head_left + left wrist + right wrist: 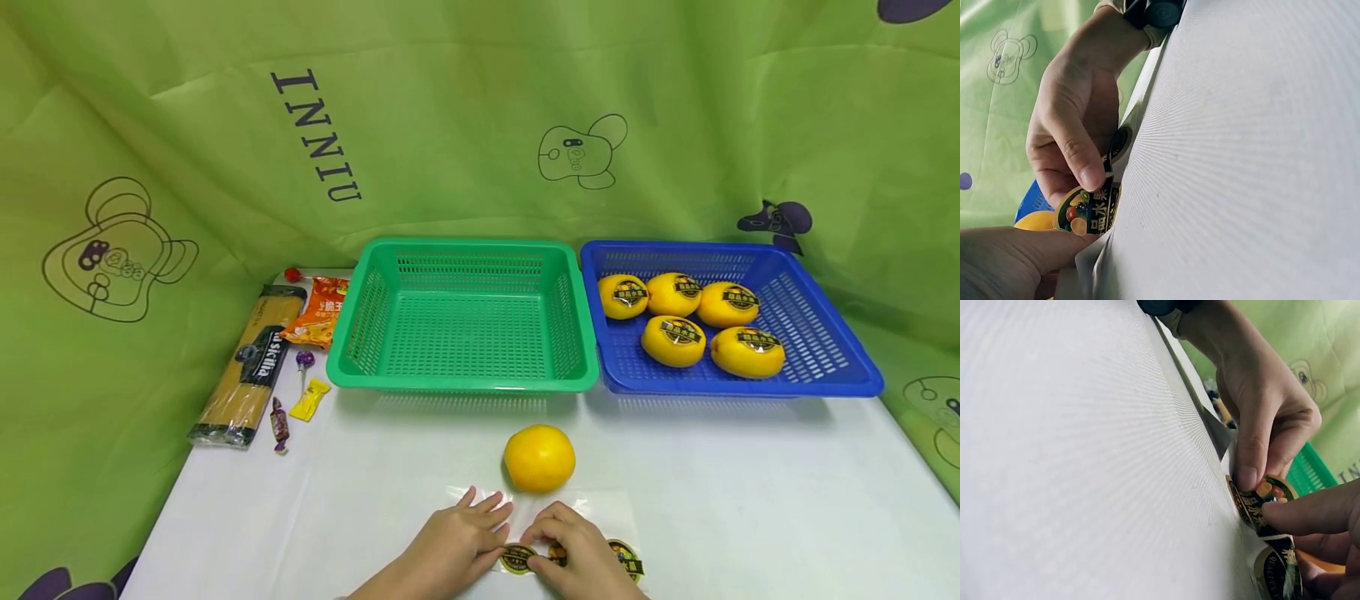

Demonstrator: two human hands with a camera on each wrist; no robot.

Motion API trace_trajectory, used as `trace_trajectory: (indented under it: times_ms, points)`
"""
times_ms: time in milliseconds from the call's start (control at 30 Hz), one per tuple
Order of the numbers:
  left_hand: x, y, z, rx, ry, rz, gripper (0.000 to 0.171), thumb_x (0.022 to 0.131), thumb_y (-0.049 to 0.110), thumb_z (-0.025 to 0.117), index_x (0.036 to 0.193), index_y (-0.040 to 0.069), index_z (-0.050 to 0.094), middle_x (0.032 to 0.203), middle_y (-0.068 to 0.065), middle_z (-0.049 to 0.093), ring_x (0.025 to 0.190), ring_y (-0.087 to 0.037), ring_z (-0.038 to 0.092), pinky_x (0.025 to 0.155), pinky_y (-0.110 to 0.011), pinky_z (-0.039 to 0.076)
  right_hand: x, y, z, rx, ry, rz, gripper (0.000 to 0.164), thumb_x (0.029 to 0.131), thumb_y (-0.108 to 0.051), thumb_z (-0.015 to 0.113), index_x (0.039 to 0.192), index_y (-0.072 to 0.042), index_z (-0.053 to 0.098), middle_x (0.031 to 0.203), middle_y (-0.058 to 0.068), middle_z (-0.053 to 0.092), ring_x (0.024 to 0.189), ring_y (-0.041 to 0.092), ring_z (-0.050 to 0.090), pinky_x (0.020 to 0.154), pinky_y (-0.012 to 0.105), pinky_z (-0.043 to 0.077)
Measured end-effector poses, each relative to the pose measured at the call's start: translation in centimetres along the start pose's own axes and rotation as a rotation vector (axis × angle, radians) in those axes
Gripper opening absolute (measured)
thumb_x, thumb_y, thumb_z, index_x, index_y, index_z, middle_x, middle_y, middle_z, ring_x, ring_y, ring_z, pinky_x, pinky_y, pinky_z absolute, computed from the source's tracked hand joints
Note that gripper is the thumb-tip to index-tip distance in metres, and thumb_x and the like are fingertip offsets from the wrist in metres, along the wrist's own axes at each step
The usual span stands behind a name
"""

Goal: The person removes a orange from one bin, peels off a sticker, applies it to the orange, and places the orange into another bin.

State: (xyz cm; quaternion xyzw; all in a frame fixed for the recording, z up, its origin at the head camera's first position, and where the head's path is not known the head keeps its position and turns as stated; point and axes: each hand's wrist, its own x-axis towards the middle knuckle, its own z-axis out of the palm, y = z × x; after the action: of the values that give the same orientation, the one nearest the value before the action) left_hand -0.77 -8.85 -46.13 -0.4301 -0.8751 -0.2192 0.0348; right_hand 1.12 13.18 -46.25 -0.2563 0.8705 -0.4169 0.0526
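Observation:
A clear sheet (611, 504) of round black-and-gold fruit stickers lies at the table's front. My left hand (461, 537) rests on its left part, fingers spread, thumb by the edge of a sticker (517, 558). From the right, my right hand (573, 550) pinches at the same sticker with thumb and forefinger. In the left wrist view the sticker (1094, 209) shows its printed face between both thumbs, and the sheet bends up beside the left thumb. Just beyond the hands sits a plain yellow lemon (540, 458).
A green basket (461, 385) with a bare bottom stands behind the lemon. Right of it, a blue basket (817, 333) holds several lemons (672, 341) bearing stickers. At left lie a spaghetti pack (251, 367), an orange snack bag (318, 312), a lollipop (304, 360) and wrapped candies (310, 400).

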Motion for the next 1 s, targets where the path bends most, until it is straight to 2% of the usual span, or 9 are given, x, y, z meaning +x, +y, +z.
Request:
trace_trajectory:
  times_ms: [233,333,433,600,733,800,900,1000]
  points:
    - [0.0,-0.1,-0.3,-0.069,-0.06,-0.055,0.032,0.085,0.03,0.069,0.109,0.009,0.071,0.126,-0.006,0.062,0.12,-0.021,0.057,0.094,-0.05,0.05,-0.1,0.1,0.1,0.09,0.036,-0.09,0.013,0.082,-0.01,0.073,0.085,-0.021,0.065,0.087,-0.012,0.059,0.075,-0.002,0.049,0.061,0.013,0.045]
    - [-0.2,-0.5,-0.4,-0.107,-0.077,-0.048,0.037,0.086,0.034,0.068,0.113,0.009,0.07,0.129,-0.006,0.06,0.122,-0.021,0.055,0.096,-0.049,0.049,-0.2,0.0,0.2,0.13,0.034,-0.158,0.013,0.083,-0.009,0.071,0.085,-0.021,0.065,0.084,-0.011,0.061,0.074,-0.002,0.051,0.06,0.013,0.047]
    - [-0.3,-0.9,-0.4,-0.15,-0.089,-0.032,0.04,0.087,0.038,0.066,0.115,0.009,0.068,0.132,-0.006,0.058,0.125,-0.021,0.053,0.098,-0.049,0.048,-0.3,-0.4,0.0,0.216,0.0,-0.165,0.01,0.085,-0.008,0.068,0.086,-0.018,0.066,0.079,-0.007,0.062,0.072,-0.005,0.051,0.059,0.014,0.049]
    - [-0.5,-1.2,-0.8,-0.227,-0.103,-0.035,0.048,0.088,0.048,0.062,0.121,0.012,0.065,0.136,-0.004,0.055,0.128,-0.021,0.05,0.102,-0.049,0.044,-0.2,-1.1,-1.3,0.382,-0.062,-0.023,0.004,0.09,-0.009,0.063,0.091,-0.011,0.066,0.075,0.004,0.062,0.069,-0.005,0.051,0.056,0.018,0.051]
    - [-0.5,-1.4,-0.9,-0.218,-0.102,-0.033,0.049,0.086,0.047,0.065,0.123,0.014,0.064,0.137,-0.004,0.054,0.128,-0.021,0.05,0.103,-0.05,0.044,0.1,-1.3,-2.7,0.494,-0.074,0.176,0.007,0.093,-0.013,0.06,0.094,-0.008,0.064,0.078,-0.001,0.061,0.069,0.0,0.053,0.059,0.02,0.051]
    - [-0.5,-1.4,-0.9,-0.2,-0.092,-0.021,0.048,0.085,0.045,0.067,0.122,0.015,0.064,0.136,-0.003,0.055,0.128,-0.021,0.051,0.102,-0.051,0.044,0.3,-1.3,-3.4,0.537,-0.062,0.245,0.01,0.094,-0.013,0.058,0.096,-0.005,0.063,0.081,-0.004,0.061,0.07,0.001,0.053,0.061,0.021,0.051]
    - [-0.6,-1.4,-0.9,-0.188,-0.045,0.0,0.046,0.084,0.044,0.068,0.121,0.016,0.065,0.134,-0.001,0.057,0.126,-0.019,0.052,0.101,-0.051,0.046,0.5,-1.2,-4.3,0.567,-0.025,0.269,0.013,0.095,-0.012,0.056,0.099,0.0,0.061,0.084,-0.004,0.06,0.071,0.002,0.054,0.062,0.022,0.052]
    - [-0.6,-1.3,-1.0,-0.197,0.061,0.029,0.043,0.085,0.041,0.068,0.118,0.014,0.067,0.129,0.0,0.061,0.122,-0.017,0.056,0.098,-0.049,0.048,0.7,-1.1,-5.0,0.586,0.001,0.276,0.016,0.095,-0.011,0.056,0.101,0.004,0.059,0.085,-0.002,0.059,0.071,0.006,0.053,0.061,0.024,0.051]
